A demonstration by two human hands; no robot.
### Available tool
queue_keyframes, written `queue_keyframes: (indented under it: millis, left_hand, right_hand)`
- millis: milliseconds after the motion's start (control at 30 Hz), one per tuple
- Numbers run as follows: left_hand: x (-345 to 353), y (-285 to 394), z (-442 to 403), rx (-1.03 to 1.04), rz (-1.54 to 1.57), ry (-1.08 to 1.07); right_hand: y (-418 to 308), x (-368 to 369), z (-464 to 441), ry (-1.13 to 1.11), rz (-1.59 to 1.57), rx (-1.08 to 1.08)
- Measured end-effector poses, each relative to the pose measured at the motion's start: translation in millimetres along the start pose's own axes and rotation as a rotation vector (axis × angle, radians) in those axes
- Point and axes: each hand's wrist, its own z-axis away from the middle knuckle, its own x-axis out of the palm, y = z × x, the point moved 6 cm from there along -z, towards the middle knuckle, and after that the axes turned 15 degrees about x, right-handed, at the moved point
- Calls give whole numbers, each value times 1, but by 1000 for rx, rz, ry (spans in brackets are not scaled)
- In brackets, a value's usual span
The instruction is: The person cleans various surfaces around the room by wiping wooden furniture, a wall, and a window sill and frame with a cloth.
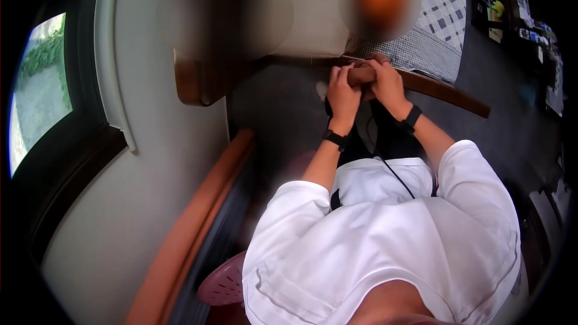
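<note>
At the near edge of a wooden frame, both my hands are closed around a smooth brown rounded object (361, 76), whose kind I cannot make out. My left hand (344, 91) wraps its left side, fingers curled over the top. On the other side my right hand (387, 82) grips it, with part of the fingers hidden. Each wrist wears a black band. Just beyond the hands lie a grey patterned cloth (415, 54) and a cream surface (313, 12).
A wooden rail (448, 92) runs along the right. An orange-brown wooden edge (192, 222) and a pink perforated chair (223, 280) are at lower left. A window (45, 84) is set in the left wall. Two round areas beyond my hands are blurred.
</note>
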Motion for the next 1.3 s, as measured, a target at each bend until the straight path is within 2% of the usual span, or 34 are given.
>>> queue_keyframes:
  millis: [67,133,233,367,433,467,500,567,633,700,800,1067,1167,1300]
  left_hand:
    - [24,2,5,-27,43,-115]
    - [26,7,4,-30,94,-122]
    - [20,-1,4,8,80,-175]
    - [-8,-18,-2,89,35,-163]
    - [-24,-34,0,12,44,-125]
    - [-39,-30,-4,-68,-72,-144]
    - [-45,-38,-3,-41,-182,-184]
    - [-51,-44,-2,142,-226,-85]
    - [-46,-47,0,98,-142,-47]
    - [-36,-45,8,57,-31,-23]
    - [-11,-11,18,226,-126,29]
    - [107,47,58,421,11,-29]
    - [139,44,79,544,76,4]
    - [167,5,101,707,81,54]
  right_hand:
    - [23,-12,10,42,4,44]
    - [38,-9,15,20,18,183]
    - [28,-3,23,115,-11,172]
    - [0,18,20,179,-85,51]
    - [-22,31,16,183,-129,15]
    - [-32,37,13,214,-150,-23]
    - [-38,45,10,219,-155,-44]
    - [-50,44,9,193,-176,-37]
    - [-47,42,11,233,-203,-86]
    - [-32,41,16,291,-213,-147]
    - [-2,29,30,350,-149,-120]
    - [132,-18,76,735,-208,-127]
    - [169,-14,90,866,-223,-139]
    - [202,21,87,980,-339,-320]
